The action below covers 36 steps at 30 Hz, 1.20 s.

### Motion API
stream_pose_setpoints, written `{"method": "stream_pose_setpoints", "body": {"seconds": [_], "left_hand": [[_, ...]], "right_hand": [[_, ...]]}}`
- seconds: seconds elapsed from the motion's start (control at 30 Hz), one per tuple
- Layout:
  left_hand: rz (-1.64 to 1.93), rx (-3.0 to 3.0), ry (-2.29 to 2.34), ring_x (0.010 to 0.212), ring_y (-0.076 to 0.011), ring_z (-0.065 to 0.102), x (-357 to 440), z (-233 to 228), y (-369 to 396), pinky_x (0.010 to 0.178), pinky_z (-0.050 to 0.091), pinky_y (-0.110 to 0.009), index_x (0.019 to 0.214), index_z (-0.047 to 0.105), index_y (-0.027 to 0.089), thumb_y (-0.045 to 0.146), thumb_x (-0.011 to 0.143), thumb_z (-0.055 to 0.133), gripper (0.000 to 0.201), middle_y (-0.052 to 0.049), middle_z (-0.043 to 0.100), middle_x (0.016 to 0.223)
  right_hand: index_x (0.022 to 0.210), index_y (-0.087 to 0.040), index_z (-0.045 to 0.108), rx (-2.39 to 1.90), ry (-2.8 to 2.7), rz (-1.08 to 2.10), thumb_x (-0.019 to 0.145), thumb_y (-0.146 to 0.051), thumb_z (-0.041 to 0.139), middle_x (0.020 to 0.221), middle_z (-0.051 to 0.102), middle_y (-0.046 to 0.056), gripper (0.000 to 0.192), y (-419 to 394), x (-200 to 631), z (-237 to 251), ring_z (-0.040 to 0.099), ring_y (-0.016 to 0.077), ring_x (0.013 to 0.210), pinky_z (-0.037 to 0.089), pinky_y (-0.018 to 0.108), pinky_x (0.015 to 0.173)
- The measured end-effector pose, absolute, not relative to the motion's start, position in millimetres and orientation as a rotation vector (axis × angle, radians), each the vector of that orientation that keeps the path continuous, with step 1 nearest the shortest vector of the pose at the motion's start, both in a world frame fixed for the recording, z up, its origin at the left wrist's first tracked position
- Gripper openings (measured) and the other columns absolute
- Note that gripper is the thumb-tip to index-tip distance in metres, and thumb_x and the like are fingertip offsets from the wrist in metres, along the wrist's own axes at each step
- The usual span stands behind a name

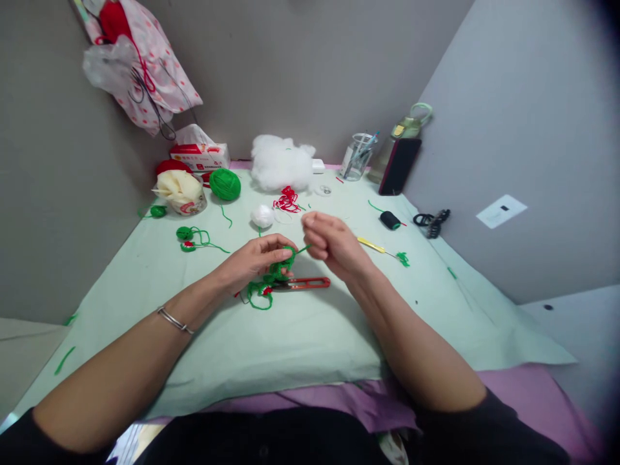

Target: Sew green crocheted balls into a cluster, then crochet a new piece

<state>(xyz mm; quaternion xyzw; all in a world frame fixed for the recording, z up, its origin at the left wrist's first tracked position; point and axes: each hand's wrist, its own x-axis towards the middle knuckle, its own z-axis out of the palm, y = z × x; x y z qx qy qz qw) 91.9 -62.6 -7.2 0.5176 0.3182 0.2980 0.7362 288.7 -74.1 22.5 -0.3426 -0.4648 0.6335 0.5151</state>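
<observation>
Left hand grasping green crochet piece, right hand pinching its yarn tail, strand running left-right.

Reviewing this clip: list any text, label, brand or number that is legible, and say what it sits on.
None can be read.
Tissue box: red-and-white print, too blurred to read.
Cup holding cream yarn: red markings, too small to read.
White plate on the right wall: no legible marking.
Dark phone leaning on the wall: no visible text.

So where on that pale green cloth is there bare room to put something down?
Bare: the near pale green cloth between the forearms, below the red thread snips. Crowded: the far edge, around the green yarn ball and white stuffing.
</observation>
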Motion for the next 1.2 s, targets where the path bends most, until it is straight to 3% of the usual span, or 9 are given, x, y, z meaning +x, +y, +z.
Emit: {"method": "stream_pose_setpoints", "body": {"seconds": [0.13,0.33,0.43,0.6,0.77,1.2], "left_hand": [[0.627,1.112,0.710,0.070,-0.0161,0.071,90.0,-4.8,-61.0,0.076,0.055,-0.033,0.098,0.071,0.017,0.039,0.078,0.086,0.032,0.002,0.063,0.079],[0.788,1.048,0.709,0.088,-0.0194,0.072,84.4,-2.7,-56.0,0.079,0.055,-0.030,0.106,0.075,0.017,0.040,0.079,0.086,0.036,-0.004,0.072,0.090],[0.871,1.031,0.696,0.091,-0.0183,0.071,82.0,-2.3,-52.9,0.087,0.056,-0.031,0.109,0.076,0.018,0.036,0.079,0.087,0.036,-0.005,0.074,0.096],[0.938,1.014,0.674,0.088,-0.0164,0.071,80.6,-3.4,-50.8,0.085,0.057,-0.030,0.102,0.075,0.019,0.036,0.080,0.086,0.030,-0.004,0.073,0.099],[0.938,0.988,0.665,0.083,-0.0143,0.070,80.0,-3.7,-50.4,0.081,0.057,-0.026,0.100,0.075,0.018,0.034,0.078,0.088,0.030,-0.004,0.073,0.095],[0.975,1.018,0.704,0.083,-0.0156,0.069,79.2,-1.2,-49.7,0.082,0.057,-0.029,0.097,0.076,0.018,0.038,0.075,0.090,0.033,-0.004,0.072,0.094]], "right_hand": [[0.077,-0.018,0.052,-0.760,-0.915,1.425,0.081,-0.028,0.078,0.055,0.025,-0.013,0.029,-67.6,300.5,28.2,0.017,0.0031,0.045,0.016,0.017,0.042],[0.093,-0.019,0.058,-0.806,-1.052,1.358,0.082,-0.030,0.075,0.064,0.053,-0.006,0.022,-69.8,301.2,28.5,0.043,0.0074,0.054,0.035,0.021,0.053],[0.091,-0.020,0.064,-0.882,-1.217,1.235,0.082,-0.041,0.077,0.069,0.060,-0.003,0.026,-71.4,298.4,25.1,0.045,0.0092,0.057,0.037,0.025,0.054],[0.083,-0.020,0.074,-1.002,-1.483,0.931,0.080,-0.045,0.079,0.075,0.064,0.001,0.025,-75.4,291.5,20.2,0.046,0.0117,0.063,0.037,0.028,0.057],[0.081,-0.020,0.076,-1.029,-1.717,0.686,0.088,-0.026,0.072,0.074,0.062,0.001,0.010,-82.9,285.5,20.3,0.048,0.0123,0.066,0.038,0.029,0.062],[0.078,-0.018,0.069,-1.104,-1.855,0.650,0.088,-0.015,0.061,0.076,0.062,0.000,0.013,-85.7,286.2,21.2,0.049,0.0116,0.066,0.038,0.028,0.063]]}}
